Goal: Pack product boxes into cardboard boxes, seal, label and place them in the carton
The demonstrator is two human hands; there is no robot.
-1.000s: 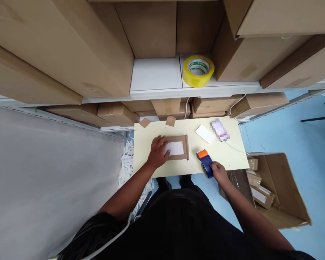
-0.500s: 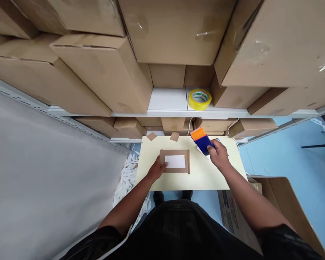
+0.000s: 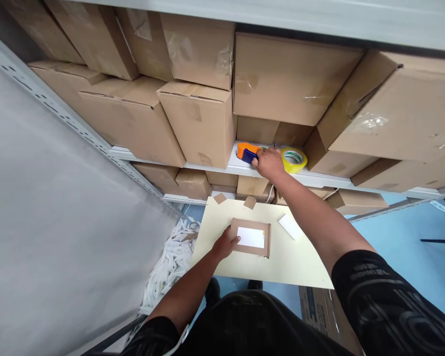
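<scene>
My right hand [image 3: 269, 163] reaches up to the white shelf [image 3: 215, 165] and is closed on an orange and blue tape dispenser [image 3: 245, 153] that rests there. A yellow tape roll [image 3: 294, 159] lies just right of that hand. My left hand [image 3: 226, 244] grips the left edge of a small brown parcel [image 3: 251, 237] with a white label, lying flat on the pale yellow table [image 3: 267, 264].
Cardboard boxes [image 3: 292, 79] fill the shelves above and below the tape. A white slip [image 3: 289, 226] and two cardboard scraps [image 3: 249, 201] lie on the table. White paper strips [image 3: 168, 264] litter the floor at left, beside a grey wall [image 3: 40, 237]. Blue floor lies to the right.
My right hand has lifted the tape dispenser from the table's front edge up to the shelf. My left hand slid from on top of the parcel to its left edge. The view tilted upward.
</scene>
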